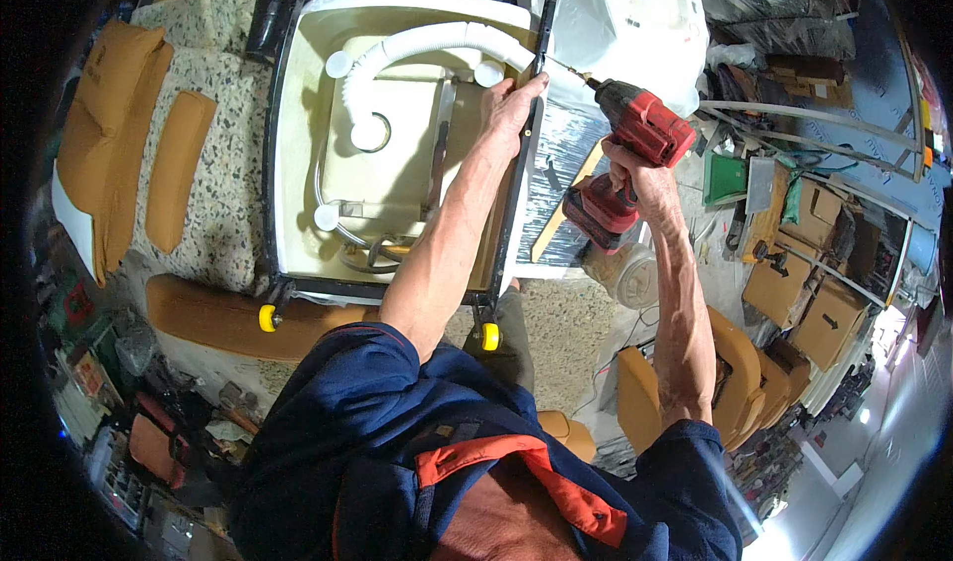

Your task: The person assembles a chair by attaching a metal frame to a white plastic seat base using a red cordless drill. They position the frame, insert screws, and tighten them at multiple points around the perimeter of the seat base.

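Observation:
My right hand (640,179) is wrapped round the handle of a red and black cordless drill (643,122). Its long bit points left and meets the upright side bar of a black metal frame (524,179). My left hand (511,112) grips that same bar just below the bit tip, fingers closed over its edge; whether a screw is pinched there I cannot make out. Inside the frame lies a cream basin-like tub (397,179) holding a white corrugated hose (422,43), several white round caps and a braided metal hose (320,169).
Yellow-wheeled casters (489,337) stick out at the frame's near end. Brown padded cushions (109,114) lie left, and brown chairs (735,372) stand right. A white plastic-wrapped piece (625,25) lies beyond the drill. Cardboard boxes (779,278) and metal rails crowd the right.

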